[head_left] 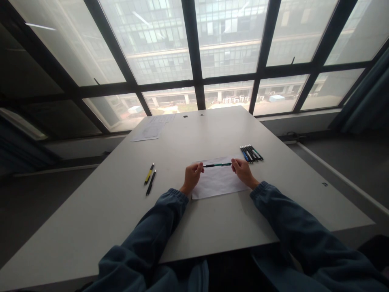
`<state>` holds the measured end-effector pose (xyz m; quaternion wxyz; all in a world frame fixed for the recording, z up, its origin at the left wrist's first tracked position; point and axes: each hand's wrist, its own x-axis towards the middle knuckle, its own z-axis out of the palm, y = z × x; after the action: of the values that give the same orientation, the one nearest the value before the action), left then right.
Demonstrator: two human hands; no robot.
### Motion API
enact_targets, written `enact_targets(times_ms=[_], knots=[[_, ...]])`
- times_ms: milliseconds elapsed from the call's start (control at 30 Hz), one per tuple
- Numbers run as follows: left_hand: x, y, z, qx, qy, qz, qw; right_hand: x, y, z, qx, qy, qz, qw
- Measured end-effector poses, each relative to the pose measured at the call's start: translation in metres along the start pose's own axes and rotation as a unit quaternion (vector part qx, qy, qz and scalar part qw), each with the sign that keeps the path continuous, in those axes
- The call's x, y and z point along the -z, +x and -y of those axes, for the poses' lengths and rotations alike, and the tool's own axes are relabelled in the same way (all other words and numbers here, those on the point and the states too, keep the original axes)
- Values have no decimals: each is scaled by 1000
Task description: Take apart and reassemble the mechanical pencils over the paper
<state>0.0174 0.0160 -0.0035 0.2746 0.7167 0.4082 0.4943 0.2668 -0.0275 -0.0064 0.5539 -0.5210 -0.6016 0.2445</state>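
A slim pen [217, 165], black with a teal-green barrel, is stretched level between my two hands above a white sheet of paper [219, 185]. My left hand [192, 175] pinches its left end, and my right hand [242, 170] pinches the other end. Just beyond the right hand, several pens [251, 153] lie side by side in a row, mostly black with a blue one at the left. To the left of the paper rest a yellow-and-black pen [149, 174] and a black pen [151, 183].
All of this is on a long white table [188, 140]. Printed sheets [148, 129] lie at its far left, with a small dark disc [185, 117] near the far edge. Large framed windows [227, 44] stand behind the table. A blue curtain [354, 107] hangs at the right.
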Motion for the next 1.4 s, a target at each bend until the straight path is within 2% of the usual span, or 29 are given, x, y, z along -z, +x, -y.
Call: enact_targets(times_ms=[800, 1033, 1400], knots=[[-1, 0, 3, 12, 9, 0, 1000, -1, 0, -8, -14, -1, 19, 1000], [-2, 1, 4, 9, 10, -10, 1000, -1, -1, -2, -16, 12, 25, 999], [-2, 1, -2, 28, -30, 6, 999, -2, 1, -2, -39, 59, -6, 998]])
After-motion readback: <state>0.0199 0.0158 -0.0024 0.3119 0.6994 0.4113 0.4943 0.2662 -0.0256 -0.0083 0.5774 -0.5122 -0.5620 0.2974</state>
